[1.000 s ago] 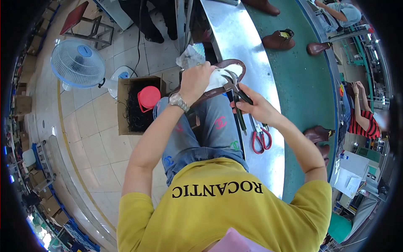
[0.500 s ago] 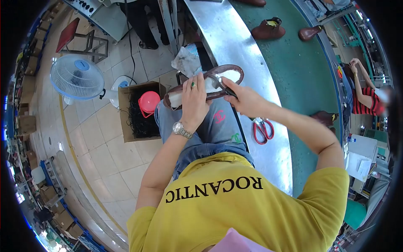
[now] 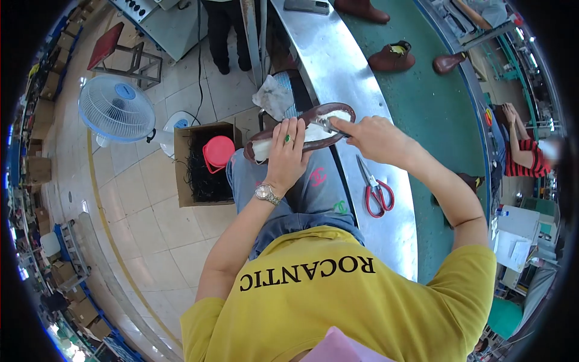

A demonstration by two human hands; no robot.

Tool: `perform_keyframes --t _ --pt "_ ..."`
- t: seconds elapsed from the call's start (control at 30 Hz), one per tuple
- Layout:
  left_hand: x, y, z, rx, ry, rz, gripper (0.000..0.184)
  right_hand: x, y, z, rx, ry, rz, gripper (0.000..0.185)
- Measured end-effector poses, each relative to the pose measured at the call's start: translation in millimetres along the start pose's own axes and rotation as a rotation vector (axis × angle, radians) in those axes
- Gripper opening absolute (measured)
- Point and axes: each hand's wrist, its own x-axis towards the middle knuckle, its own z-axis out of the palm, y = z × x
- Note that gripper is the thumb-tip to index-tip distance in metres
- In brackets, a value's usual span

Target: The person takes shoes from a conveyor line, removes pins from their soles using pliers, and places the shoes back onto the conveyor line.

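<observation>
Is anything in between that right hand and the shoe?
Yes: the tool in the right hand, its metal head at the white face of the shoe. Nothing else visible is in the way; the scissors lie aside on the metal bench.

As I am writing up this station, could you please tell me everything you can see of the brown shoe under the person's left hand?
The shoe is dark reddish brown, leather-like and slightly glossy, with a long white area facing up inside a brown rim. It lies slantwise above the jeans, one end overlapping the metal bench in view. The left hand lies across its middle; the right hand holds a metal tool at the white area's bench end. What supports it underneath is hidden.
</observation>
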Motion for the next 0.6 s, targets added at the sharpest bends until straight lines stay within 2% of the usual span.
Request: perform_keyframes --t 0.03,0.07,0.17,0.2,0.3,0.33,0.43,0.47,0.57,0.6 --pt "-0.5 -1.2 1.2 0.015 -0.002 0.011 0.075 3.2 -2.7 -8.0 -0.036 -0.01 -0.009 0.055" --pt "-0.3 -3.0 3.1 0.029 -0.002 0.02 0.074 4.7 -4.7 -4.6 0.138 0.186 -0.059 0.055" --pt "-0.2 -2.8 3.3 0.07 0.0 0.025 0.069 28.0 -11.8 48.4 0.304 0.6 0.018 0.056" --pt "0.2 -3.3 2.1 0.086 0.0 0.031 0.067 29.0 -9.5 54.2 0.083 0.196 0.173 0.057" --pt "1.4 -3.9 4.3 0.121 0.048 0.041 0.065 22.1 0.8 39.8 0.086 0.176 0.024 0.058" --pt "1.2 -2.3 4.4 0.089 0.038 0.014 0.065 20.4 -7.3 29.7 0.114 0.197 0.055 0.059" --pt "1.0 0.0 4.1 0.084 0.041 -0.005 0.065 29.5 -21.3 33.4 0.513 0.47 0.203 0.06" --pt "0.4 0.7 4.0 0.112 0.04 -0.011 0.065 35.7 -8.1 52.8 0.407 0.484 0.183 0.06" --pt "5.0 0.5 5.8 0.172 0.047 -0.001 0.065 34.7 12.1 45.3 0.159 0.175 0.134 0.059" --pt "5.1 0.5 7.1 0.171 0.052 -0.005 0.065 32.0 8.2 34.2 0.225 0.144 0.147 0.059"
